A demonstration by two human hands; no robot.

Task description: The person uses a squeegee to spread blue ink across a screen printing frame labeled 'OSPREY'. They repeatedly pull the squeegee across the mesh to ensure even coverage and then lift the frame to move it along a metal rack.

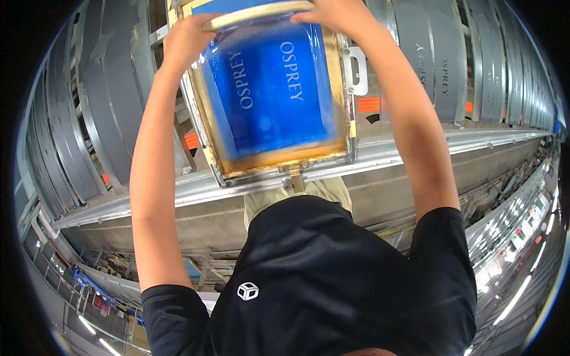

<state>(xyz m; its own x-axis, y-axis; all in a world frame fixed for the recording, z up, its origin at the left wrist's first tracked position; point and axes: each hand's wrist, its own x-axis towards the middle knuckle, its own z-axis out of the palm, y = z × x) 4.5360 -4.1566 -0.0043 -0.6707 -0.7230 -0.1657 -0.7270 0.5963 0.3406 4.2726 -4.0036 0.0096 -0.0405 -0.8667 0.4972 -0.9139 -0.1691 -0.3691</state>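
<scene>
A screen-printing frame (198,107) with a blue mesh (261,118) lies in front of me, and pale lettering shows in the mesh. Across its far end runs a squeegee with a pale wooden handle (256,13). My left hand (190,40) is closed round the squeegee's left end, and my right hand (337,16) grips its right end. Below the handle the squeegee's blade is hard to make out against the glossy mesh. Brownish tape or coating lines the inside of the frame.
A white handle (357,71) sticks out from the frame's right side. A metal rail (386,155) passes along the near edge, with a bracket (295,179) at the frame's front. Long grey panels (110,77) of fabric-like material stand in rows on both sides, some at right (430,59) bearing dark print.
</scene>
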